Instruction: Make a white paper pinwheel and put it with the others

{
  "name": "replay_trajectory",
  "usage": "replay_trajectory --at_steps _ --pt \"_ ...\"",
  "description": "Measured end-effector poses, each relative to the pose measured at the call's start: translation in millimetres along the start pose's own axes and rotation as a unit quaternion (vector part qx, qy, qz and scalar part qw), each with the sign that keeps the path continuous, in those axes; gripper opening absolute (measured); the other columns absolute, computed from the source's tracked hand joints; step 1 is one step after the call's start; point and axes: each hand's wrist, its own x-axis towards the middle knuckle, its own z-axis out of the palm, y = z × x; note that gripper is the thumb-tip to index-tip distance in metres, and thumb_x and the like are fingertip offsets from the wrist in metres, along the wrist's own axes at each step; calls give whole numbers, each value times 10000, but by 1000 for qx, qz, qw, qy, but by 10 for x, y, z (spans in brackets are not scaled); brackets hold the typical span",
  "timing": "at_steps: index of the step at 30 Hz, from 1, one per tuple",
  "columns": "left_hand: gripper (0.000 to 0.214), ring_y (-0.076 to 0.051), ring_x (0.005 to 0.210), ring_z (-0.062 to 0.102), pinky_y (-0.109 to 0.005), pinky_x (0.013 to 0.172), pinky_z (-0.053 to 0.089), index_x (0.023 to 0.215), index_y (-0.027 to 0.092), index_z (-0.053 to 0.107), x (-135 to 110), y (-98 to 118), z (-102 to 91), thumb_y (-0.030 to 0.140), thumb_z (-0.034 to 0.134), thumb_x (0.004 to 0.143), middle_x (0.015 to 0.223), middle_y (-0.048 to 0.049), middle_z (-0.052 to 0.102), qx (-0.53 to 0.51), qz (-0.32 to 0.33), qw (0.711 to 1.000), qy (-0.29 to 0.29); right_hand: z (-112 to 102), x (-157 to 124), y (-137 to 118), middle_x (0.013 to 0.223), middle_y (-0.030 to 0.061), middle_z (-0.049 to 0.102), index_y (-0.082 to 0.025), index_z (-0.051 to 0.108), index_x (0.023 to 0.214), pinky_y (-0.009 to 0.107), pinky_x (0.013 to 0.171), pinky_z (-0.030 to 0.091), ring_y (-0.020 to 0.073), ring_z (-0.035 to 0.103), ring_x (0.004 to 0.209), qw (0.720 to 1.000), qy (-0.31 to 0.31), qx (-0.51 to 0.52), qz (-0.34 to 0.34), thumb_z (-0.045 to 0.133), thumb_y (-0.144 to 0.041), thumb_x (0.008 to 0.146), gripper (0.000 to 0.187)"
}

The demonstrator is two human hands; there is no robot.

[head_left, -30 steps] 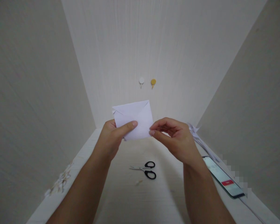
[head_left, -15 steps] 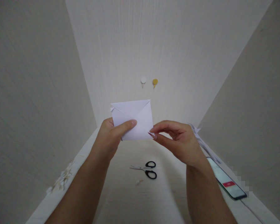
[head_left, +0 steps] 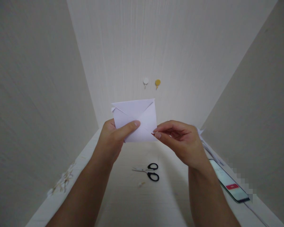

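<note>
A white folded paper envelope (head_left: 144,118) is held up in front of me, with creased flaps meeting in a V along its upper part. My left hand (head_left: 112,135) grips it from the left, thumb lying flat across the front and the other fingers hidden behind. At its lower right edge, my right hand (head_left: 180,138) has thumb and index finger pinched on the paper. A thin dark red line shows between those fingertips; I cannot make out what it is. Below the envelope, scissors (head_left: 148,171) with black handles lie on the white table (head_left: 142,208), blades pointing left.
A phone (head_left: 230,183) with a lit screen lies at the right edge, a cable beside it. White paper strips (head_left: 209,148) rest behind my right wrist. Small scraps (head_left: 62,183) are heaped at the left. Two hooks, white (head_left: 145,81) and yellow (head_left: 157,82), are on the back wall.
The envelope has shifted slightly up, its right side rising a little. My right hand has moved slightly with it, still pinching the lower right edge.
</note>
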Motion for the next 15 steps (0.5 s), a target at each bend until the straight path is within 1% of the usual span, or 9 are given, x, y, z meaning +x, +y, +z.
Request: replay_trajectory --at_steps 3,7,15 --pt "353 -244 750 750 -316 695 593 944 151 818 -4 -4 5 318 927 654 861 -71 821 2 0 1000 4 1 -1 -2 869 23 806 -250 831 891 292 721 561 162 720 785 1000 0 11 1 870 -271 861 54" --pt "343 -258 733 742 -328 667 583 910 152 812 -7 -6 6 343 922 647 839 -74 813 18 -8 1000 17 11 3 -15 871 31 814 -243 823 867 297 714 574 168 732 781 1000 15 11 2 879 -274 848 67" --pt "323 -261 795 754 -325 714 590 900 160 821 -15 -17 29 349 910 654 922 -85 831 21 3 1000 6 60 15 -6 831 19 795 -235 804 836 279 672 566 152 710 732 999 35 14 -3 881 -249 825 79"
